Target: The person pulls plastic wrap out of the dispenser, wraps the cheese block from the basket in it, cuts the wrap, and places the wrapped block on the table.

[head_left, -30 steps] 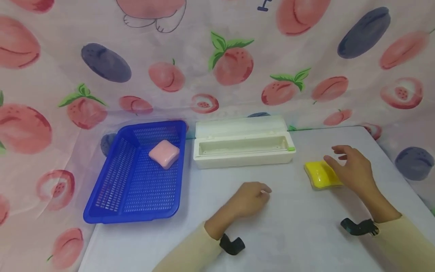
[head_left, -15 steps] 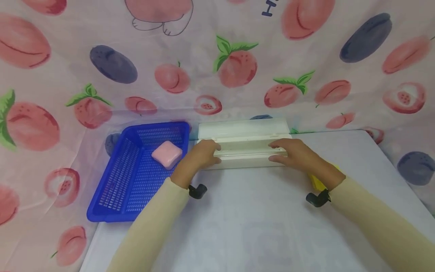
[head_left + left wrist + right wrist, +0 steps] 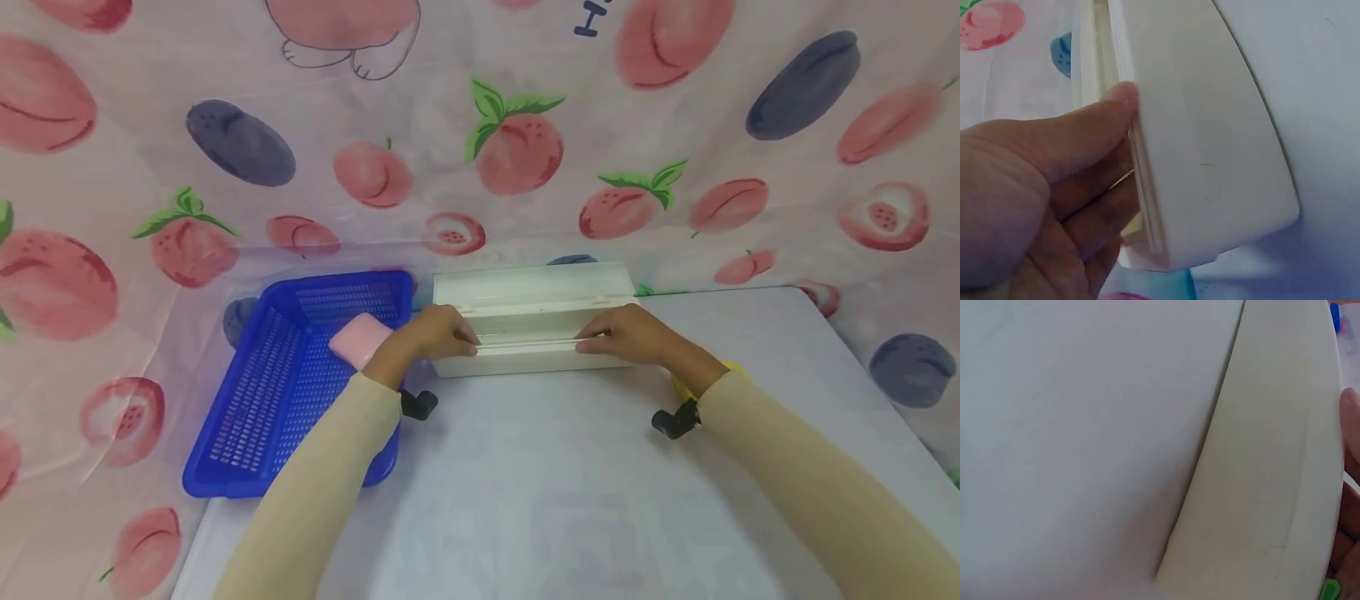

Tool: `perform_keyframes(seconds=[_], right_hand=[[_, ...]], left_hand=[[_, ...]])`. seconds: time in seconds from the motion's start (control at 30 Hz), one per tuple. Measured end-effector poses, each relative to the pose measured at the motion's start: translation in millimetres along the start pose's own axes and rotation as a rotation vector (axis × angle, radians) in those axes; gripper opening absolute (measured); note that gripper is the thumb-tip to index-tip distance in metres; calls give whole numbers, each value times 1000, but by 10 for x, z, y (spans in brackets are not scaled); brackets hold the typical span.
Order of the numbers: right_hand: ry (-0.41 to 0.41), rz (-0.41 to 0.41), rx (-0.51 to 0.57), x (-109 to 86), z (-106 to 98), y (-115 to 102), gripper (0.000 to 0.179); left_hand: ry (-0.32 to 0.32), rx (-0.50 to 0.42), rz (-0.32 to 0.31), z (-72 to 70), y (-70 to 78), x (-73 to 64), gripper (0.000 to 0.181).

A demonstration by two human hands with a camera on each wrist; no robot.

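A long white box [image 3: 525, 362] with its hinged lid [image 3: 532, 285] raised stands at the back of the table. My left hand [image 3: 444, 332] pinches the front rim near its left end. In the left wrist view, the thumb of that hand [image 3: 1035, 172] lies on the rim and the other fingers reach inside the box [image 3: 1216, 131]. Farther right, my right hand [image 3: 626, 333] grips the same rim. Only its fingertips [image 3: 1352, 419] show in the right wrist view, beyond the box's front wall [image 3: 1266, 444], with a small green tab [image 3: 1330, 589] below them.
A blue perforated basket [image 3: 243, 408] stands left of the box, partly behind my left arm. A pink pillow-shaped block [image 3: 357, 336] lies in it. My right wrist mostly hides a yellow block [image 3: 735, 367]. A fruit-printed cloth [image 3: 525, 225] hangs behind the table.
Both hands have come from the table's middle and right, by the yellow block, to the white box. Over the last half second their fingers have closed on its front rim.
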State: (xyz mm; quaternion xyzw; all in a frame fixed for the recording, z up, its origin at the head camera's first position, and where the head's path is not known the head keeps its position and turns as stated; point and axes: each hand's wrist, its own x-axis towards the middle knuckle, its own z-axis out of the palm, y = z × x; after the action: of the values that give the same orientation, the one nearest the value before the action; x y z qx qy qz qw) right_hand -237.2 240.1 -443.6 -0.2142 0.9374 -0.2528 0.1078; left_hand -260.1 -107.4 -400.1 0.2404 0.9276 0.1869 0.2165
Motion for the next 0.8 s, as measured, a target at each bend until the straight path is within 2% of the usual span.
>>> perform_keyframes(seconds=[0.3,0.4,0.57,0.73,0.8], right_hand=[[-39,-34,65,45,-107,-37,20],[-45,-29,77,53,-136,-49,17],[-19,-31,65,80,-114,-72,17],[24,-20,6,76,-3,-125,30],[44,-11,-12,71,21,-130,29]], left_hand=[[60,-41,14,-8,-58,-13,17],[91,-46,37,-2,-63,5,16],[168,-40,86,8,-79,30,16],[226,-57,88,-3,-64,30,17],[247,-62,90,-16,-47,21,17]])
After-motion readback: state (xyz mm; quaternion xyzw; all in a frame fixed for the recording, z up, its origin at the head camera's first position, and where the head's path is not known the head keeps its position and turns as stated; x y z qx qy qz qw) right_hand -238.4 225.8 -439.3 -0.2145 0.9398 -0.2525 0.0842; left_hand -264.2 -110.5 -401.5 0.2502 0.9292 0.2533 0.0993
